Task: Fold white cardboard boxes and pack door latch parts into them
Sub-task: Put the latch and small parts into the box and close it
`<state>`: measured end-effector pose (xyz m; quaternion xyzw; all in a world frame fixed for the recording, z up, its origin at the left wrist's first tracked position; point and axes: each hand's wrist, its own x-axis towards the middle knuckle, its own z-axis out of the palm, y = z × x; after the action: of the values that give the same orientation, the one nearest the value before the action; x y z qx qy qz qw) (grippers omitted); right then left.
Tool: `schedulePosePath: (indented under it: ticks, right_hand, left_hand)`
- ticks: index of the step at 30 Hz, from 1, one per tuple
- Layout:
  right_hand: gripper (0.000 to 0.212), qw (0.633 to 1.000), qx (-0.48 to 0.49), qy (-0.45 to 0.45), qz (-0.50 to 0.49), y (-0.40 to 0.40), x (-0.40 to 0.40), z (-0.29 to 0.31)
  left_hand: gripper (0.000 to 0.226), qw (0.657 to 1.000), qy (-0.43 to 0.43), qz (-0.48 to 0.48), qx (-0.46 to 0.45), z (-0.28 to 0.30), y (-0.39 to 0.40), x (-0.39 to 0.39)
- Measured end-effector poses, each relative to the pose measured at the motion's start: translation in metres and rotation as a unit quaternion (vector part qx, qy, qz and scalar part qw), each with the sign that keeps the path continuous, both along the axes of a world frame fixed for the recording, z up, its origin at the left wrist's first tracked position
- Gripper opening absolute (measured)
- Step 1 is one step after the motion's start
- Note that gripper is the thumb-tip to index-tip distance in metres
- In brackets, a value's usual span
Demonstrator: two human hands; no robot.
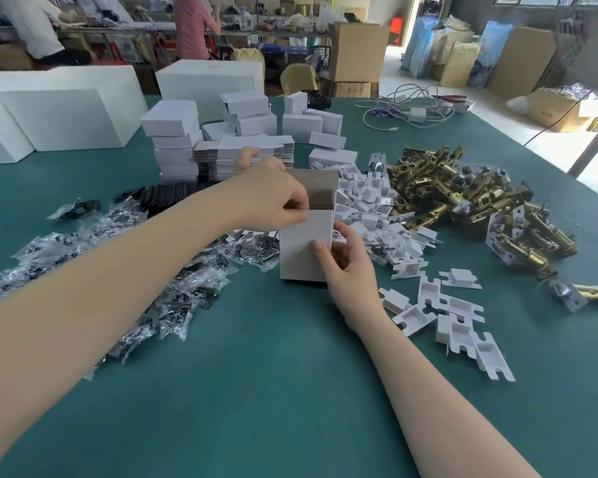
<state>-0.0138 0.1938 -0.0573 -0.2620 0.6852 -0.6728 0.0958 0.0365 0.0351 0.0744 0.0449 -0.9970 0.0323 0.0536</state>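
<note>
A small white cardboard box [302, 248] stands upright on the green table [273, 374], its top open and the brown inside showing. My left hand [273, 194] pinches the box's upper left edge at the opening. My right hand [346, 267] grips the box's lower right side, thumb on the front face. Brass door latch parts [463, 201] lie heaped to the right. White cardboard inserts [370, 201] are piled behind and right of the box. A stack of flat unfolded boxes [249, 150] sits behind my left hand.
Folded white boxes [173, 139] are stacked at the back left, more [311, 125] behind them. Clear bags of dark screws [135, 270] spread across the left. Big white blocks [56, 115], cables [411, 112] and brown cartons [356, 53] stand further back; people work at a far bench.
</note>
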Motion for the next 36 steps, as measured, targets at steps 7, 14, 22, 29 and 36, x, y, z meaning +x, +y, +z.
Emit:
schedulePosePath:
  ticks: [7,14,22,29,36]
  right_hand:
    - [0.034,1.000,0.013,0.003,-0.002,-0.001,-0.001,-0.001]
    - [0.034,1.000,0.020,0.003,-0.004,-0.002,-0.002,-0.002]
    - [0.037,1.000,0.015,-0.008,-0.004,-0.001,-0.002,-0.003]
    - [0.036,1.000,0.016,-0.015,-0.007,-0.002,-0.004,-0.006]
    - [0.046,1.000,0.023,-0.012,0.000,0.001,-0.003,-0.003]
  left_hand:
    - [0.005,0.999,-0.032,0.009,0.040,0.007,-0.003,-0.009]
    - [0.004,0.994,-0.048,-0.007,0.100,0.007,-0.009,-0.011]
    - [0.016,0.993,-0.116,-0.030,0.021,0.007,-0.001,-0.012]
    - [0.020,0.920,0.261,-0.035,0.290,0.001,-0.018,0.014]
    - [0.030,0.984,-0.076,0.105,0.119,-0.047,-0.049,0.043]
